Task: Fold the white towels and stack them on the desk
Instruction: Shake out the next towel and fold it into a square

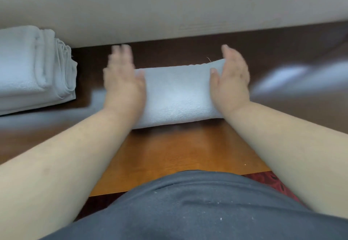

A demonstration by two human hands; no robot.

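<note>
Dark grey cloth [188, 211] over your lap sits nearest, with the glossy wooden desk [169, 155] beyond it. Between your palms lies the folded towel [177, 96], a soft terry oblong. Your left hand [124, 83] and right hand [229, 81] are flat and spread, pressing its two ends, pinching nothing. You seem to be squaring this fold. Next, lift it onto the stack of folded towels [33, 66], well outside your left hand.
</note>
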